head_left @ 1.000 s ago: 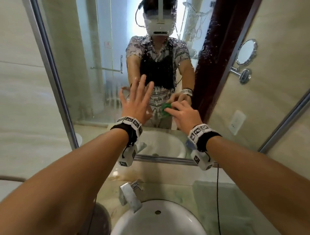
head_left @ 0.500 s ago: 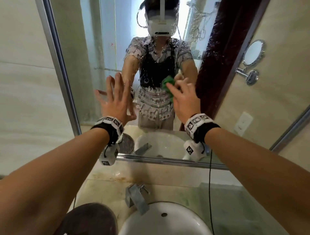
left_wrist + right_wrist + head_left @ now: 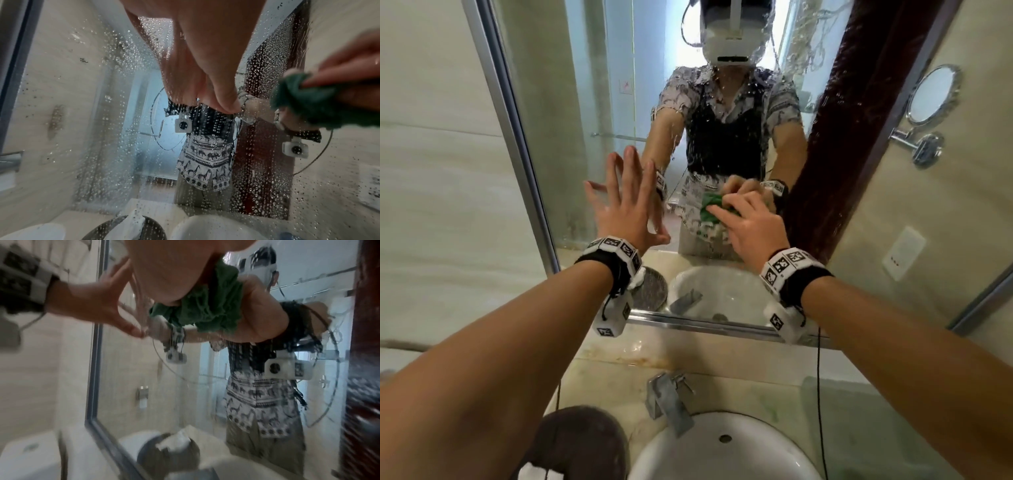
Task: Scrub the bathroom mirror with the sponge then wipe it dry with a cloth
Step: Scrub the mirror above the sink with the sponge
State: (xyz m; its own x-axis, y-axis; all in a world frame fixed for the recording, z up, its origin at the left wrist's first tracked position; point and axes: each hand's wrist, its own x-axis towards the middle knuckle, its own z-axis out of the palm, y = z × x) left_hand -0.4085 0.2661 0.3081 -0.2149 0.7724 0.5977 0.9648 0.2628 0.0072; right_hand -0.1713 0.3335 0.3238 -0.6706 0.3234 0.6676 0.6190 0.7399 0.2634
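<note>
The wall mirror (image 3: 592,113) is covered in water drops and streaks. My right hand (image 3: 746,222) grips a crumpled green sponge (image 3: 709,209) and presses it against the lower middle of the glass. The right wrist view shows the sponge (image 3: 207,308) bunched under my palm. My left hand (image 3: 626,198) lies flat on the mirror to the sponge's left, fingers straight and spread. In the left wrist view its thumb (image 3: 226,100) touches the wet glass beside the sponge (image 3: 308,104). A white cloth (image 3: 534,471) lies in a dark bowl (image 3: 585,442) at the lower left.
Below the mirror's metal frame (image 3: 702,323) are a white sink (image 3: 722,455) and a chrome tap (image 3: 669,401). A greenish mat (image 3: 866,428) lies on the counter to the right. A round shaving mirror (image 3: 931,96) sticks out of the right wall.
My right hand carried the sponge up the glass and has come back down to the lower middle. The left hand stays flat on the mirror.
</note>
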